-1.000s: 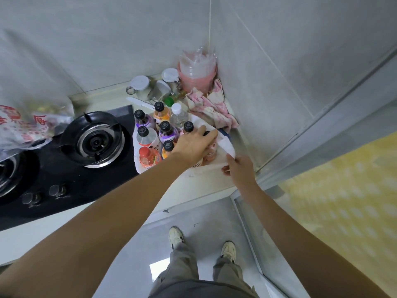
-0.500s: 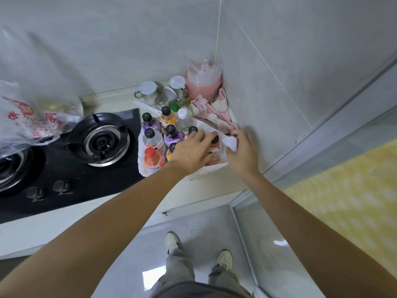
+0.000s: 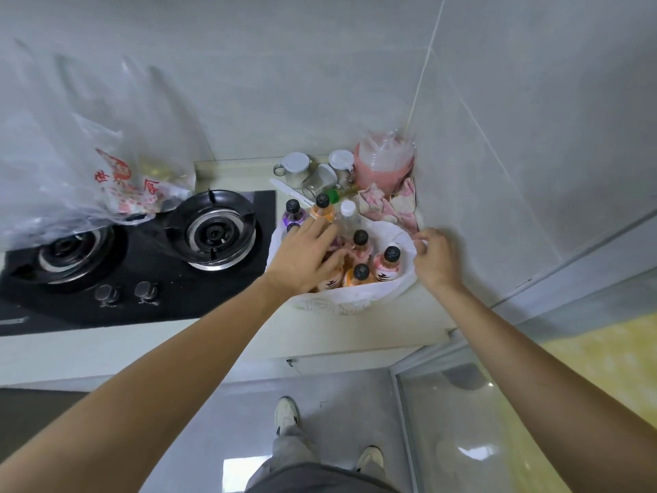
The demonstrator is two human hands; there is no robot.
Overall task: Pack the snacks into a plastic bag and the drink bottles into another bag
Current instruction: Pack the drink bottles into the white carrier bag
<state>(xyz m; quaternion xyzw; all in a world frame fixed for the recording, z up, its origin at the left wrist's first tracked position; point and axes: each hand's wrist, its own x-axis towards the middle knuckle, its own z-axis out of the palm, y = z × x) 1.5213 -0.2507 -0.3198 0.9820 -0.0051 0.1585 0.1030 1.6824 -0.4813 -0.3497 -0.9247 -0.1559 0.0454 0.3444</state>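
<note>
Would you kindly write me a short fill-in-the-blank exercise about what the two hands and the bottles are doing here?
1. The right hand pinches the rim of the ____ plastic bag.
2. The left hand reaches among the drink ____.
3. The clear bottle has a ____ cap.
4. Left of the bag lies a black gas ____.

Missing words: white; bottles; white; stove

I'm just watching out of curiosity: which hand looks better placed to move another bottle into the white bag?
Probably the left hand: it rests spread over the bottles themselves. The right hand pinches the white bag at its rim, holding it open.
</note>
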